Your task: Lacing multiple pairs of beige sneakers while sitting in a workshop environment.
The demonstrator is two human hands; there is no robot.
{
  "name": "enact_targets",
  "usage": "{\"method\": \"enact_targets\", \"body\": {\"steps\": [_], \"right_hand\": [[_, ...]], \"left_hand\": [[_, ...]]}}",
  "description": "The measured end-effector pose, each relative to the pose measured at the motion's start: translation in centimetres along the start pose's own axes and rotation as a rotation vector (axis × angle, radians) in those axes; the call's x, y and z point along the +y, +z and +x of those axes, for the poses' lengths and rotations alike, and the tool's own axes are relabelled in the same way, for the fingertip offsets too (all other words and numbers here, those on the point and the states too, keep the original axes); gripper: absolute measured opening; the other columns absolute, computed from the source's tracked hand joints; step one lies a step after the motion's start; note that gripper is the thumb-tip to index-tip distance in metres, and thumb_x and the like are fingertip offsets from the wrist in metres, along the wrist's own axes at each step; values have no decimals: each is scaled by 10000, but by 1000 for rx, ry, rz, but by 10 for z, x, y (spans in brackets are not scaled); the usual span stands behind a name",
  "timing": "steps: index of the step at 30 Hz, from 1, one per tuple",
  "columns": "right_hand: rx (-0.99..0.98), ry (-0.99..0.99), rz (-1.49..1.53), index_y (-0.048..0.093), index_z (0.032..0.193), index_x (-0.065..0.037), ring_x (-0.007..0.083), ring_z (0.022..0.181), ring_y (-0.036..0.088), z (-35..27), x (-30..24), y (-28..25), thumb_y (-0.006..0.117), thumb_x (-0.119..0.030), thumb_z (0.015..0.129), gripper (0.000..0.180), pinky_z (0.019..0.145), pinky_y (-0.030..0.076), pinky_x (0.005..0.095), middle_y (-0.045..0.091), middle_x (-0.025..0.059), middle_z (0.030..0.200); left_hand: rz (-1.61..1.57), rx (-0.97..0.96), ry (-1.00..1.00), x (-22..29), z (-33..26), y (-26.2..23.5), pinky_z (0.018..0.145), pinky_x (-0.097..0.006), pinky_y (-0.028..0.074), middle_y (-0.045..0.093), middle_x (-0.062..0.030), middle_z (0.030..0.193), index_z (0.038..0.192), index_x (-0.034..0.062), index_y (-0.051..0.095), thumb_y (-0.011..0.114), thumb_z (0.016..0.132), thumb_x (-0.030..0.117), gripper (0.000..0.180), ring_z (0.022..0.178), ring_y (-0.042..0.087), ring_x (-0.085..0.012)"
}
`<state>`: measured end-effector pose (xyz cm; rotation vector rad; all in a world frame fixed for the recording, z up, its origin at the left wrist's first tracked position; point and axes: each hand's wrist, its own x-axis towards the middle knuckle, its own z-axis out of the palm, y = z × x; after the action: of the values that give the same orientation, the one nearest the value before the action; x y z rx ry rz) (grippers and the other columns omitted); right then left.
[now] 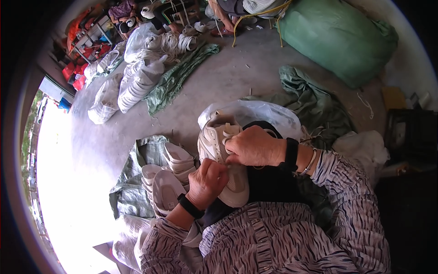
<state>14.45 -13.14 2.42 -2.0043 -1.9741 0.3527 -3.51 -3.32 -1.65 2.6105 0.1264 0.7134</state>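
Observation:
A beige sneaker (pixel 211 139) rests across my lap, its toe toward me and its heel opening away. My right hand (pixel 258 146) is closed over its lacing, fingertips pinched together at the eyelets. Close by, my left hand (pixel 207 180) is curled shut against the left side of the shoe, near the lower eyelets. What lies between the fingers of either hand is hidden or too small to make out. Left of my lap, several more pale shoes (pixel 169 188) are stacked together, partly behind my left wrist.
Beneath the stacked shoes lies a green woven sack (pixel 125 196). Clear plastic (pixel 273 114) and a crumpled green sack (pixel 305 91) are beyond my lap. A large stuffed green sack (pixel 337 36) stands far right. Bagged white shoe parts (pixel 139 77) line the floor; people (pixel 123 13) sit farther back.

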Motion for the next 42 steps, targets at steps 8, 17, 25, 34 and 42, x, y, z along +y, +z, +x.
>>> {"method": "enact_targets", "body": {"steps": [8,17,25,34,42], "right_hand": [[-172,214,464,573,706,4,187,545,529,-4,29,-21,668,-277,786,308,549,401,347,516,114,573],[-274,222,1227,598,716,-43,14,494,425,7,6,-70,580,-349,893,354,425,306,168,541,-27,623],[-78,167,1189,589,606,-19,59,562,482,4,-39,-87,603,-194,852,302,557,375,227,557,-1,574],[311,-66,759,583,670,-4,59,558,479,-1,-32,-136,647,-157,821,225,518,386,251,558,17,593],[415,-439,377,555,805,-43,328,695,573,-10,-61,-121,682,-160,780,174,590,445,365,560,107,785]], "left_hand": [[42,110,63,4,-13,-2,524,-310,484,531,-30,777,814,95,596,697,691,72,161,656,575,-204],[-37,-61,253,33,-9,-23,635,-300,500,583,3,871,907,118,658,696,657,90,254,744,563,-177],[-48,-185,236,36,-13,-4,666,-303,517,606,8,870,920,135,666,670,630,80,295,789,586,-177],[-559,86,-519,10,19,-25,667,-259,502,617,-67,819,980,4,652,595,814,-12,177,764,624,-141],[-66,-373,-26,-11,36,1,641,-367,533,644,-99,891,1082,104,584,616,803,225,306,819,646,-292]]}}
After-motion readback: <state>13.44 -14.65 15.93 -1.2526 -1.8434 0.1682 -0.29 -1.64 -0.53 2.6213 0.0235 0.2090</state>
